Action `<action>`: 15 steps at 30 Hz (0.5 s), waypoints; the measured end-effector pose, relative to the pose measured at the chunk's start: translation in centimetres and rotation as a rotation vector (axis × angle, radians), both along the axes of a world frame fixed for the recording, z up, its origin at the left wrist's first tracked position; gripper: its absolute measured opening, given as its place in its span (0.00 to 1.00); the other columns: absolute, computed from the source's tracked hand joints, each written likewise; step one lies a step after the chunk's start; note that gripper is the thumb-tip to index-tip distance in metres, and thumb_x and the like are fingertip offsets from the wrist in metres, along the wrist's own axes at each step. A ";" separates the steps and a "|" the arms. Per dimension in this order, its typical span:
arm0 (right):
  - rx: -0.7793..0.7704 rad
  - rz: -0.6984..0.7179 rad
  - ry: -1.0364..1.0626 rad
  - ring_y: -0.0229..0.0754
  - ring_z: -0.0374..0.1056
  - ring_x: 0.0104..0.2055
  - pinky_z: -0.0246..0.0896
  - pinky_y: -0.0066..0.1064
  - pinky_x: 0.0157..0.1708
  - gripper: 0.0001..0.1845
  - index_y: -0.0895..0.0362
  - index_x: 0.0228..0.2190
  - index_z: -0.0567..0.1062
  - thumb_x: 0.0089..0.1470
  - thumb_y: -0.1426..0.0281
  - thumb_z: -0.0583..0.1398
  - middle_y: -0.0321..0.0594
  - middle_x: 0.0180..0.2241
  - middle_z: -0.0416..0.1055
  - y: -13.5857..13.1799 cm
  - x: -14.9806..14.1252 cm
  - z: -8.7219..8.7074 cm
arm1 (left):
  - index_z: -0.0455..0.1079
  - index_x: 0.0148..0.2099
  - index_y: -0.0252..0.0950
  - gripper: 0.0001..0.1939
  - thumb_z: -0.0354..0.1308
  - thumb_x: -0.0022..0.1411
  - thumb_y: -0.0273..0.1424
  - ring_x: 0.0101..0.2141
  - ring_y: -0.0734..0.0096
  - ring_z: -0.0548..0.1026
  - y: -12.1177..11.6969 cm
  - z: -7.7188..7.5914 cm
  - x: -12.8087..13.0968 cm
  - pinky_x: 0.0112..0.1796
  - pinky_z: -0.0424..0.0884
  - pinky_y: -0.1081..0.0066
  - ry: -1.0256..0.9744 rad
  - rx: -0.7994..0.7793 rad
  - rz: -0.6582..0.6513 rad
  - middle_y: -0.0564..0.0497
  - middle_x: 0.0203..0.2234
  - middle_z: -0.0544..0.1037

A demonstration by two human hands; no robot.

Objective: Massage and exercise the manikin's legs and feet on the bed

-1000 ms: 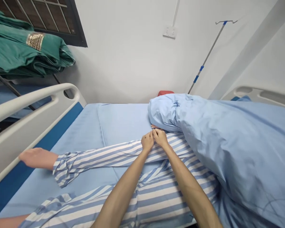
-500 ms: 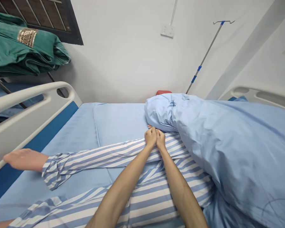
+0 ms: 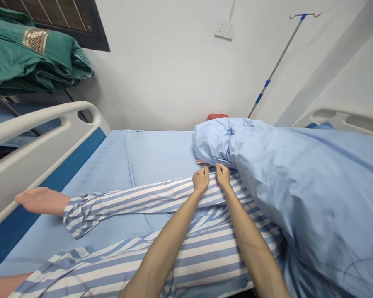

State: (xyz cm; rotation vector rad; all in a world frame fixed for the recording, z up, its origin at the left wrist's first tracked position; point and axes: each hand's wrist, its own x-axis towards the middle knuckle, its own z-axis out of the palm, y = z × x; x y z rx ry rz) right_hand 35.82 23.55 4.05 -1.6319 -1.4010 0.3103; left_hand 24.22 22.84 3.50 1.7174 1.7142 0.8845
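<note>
My left hand [image 3: 201,179] is closed in a loose fist over the far leg of the blue-and-white striped trousers [image 3: 149,196]. Beside it on the right, my right hand [image 3: 223,175] is also closed, its fingers at the lower edge of the light blue quilt [image 3: 267,165]. What either hand holds, if anything, is hidden. A small gap of striped cloth separates the two fists. The trousers are on a lying figure, whose bare foot [image 3: 43,200] points left. Part of the figure's hand [image 3: 202,162] peeks out under the quilt, just beyond my fists.
A light blue sheet [image 3: 161,153] covers the bed. The bed's cream end board [image 3: 34,145] stands at left, another [image 3: 354,120] at far right. Behind are an IV pole [image 3: 276,66], a red object [image 3: 217,116] and a wall socket [image 3: 224,30]. Folded green cloth [image 3: 49,54] lies upper left.
My fists were pressed together and are now apart, the right one shifted right toward the quilt edge. The whole view has moved slightly.
</note>
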 end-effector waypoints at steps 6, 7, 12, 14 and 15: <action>0.008 -0.070 -0.093 0.39 0.53 0.24 0.45 0.30 0.27 0.27 0.53 0.17 0.59 0.60 0.51 0.45 0.36 0.16 0.62 0.0 0.3 -1.9 | 0.68 0.23 0.38 0.25 0.40 0.70 0.36 0.31 0.70 0.73 0.3 0.0 -1.6 0.36 0.62 0.73 -0.164 -0.010 -0.106 0.50 0.24 0.77; 0.006 -0.077 -0.105 0.39 0.54 0.24 0.45 0.30 0.27 0.27 0.53 0.17 0.60 0.60 0.51 0.45 0.37 0.16 0.62 0.0 0.3 -1.9 | 0.65 0.21 0.38 0.26 0.40 0.70 0.37 0.29 0.71 0.72 0.2 0.1 -2.7 0.35 0.62 0.73 -0.195 -0.012 -0.107 0.51 0.21 0.75; -0.100 -0.116 -0.258 0.40 0.57 0.25 0.43 0.31 0.27 0.24 0.56 0.20 0.70 0.61 0.59 0.48 0.44 0.21 0.71 -0.1 0.3 -2.2 | 0.57 0.18 0.40 0.25 0.39 0.67 0.40 0.24 0.72 0.68 -2.9 0.4 -14.0 0.33 0.62 0.71 -0.230 0.021 0.005 0.54 0.15 0.66; -0.166 -0.124 -0.366 0.42 0.61 0.25 0.43 0.32 0.28 0.23 0.56 0.24 0.75 0.63 0.61 0.49 0.48 0.25 0.75 -0.1 0.2 -2.5 | 0.56 0.18 0.40 0.25 0.39 0.66 0.41 0.24 0.71 0.67 -5.4 0.4 -20.2 0.33 0.63 0.70 -0.215 0.035 0.056 0.54 0.15 0.65; -0.207 -0.124 -0.426 0.43 0.63 0.26 0.43 0.32 0.28 0.22 0.57 0.26 0.77 0.63 0.61 0.49 0.50 0.27 0.76 0.0 0.1 -2.5 | 0.56 0.18 0.40 0.25 0.39 0.66 0.42 0.24 0.70 0.67 -6.8 0.3 -23.3 0.34 0.63 0.69 -0.203 0.037 0.080 0.54 0.15 0.65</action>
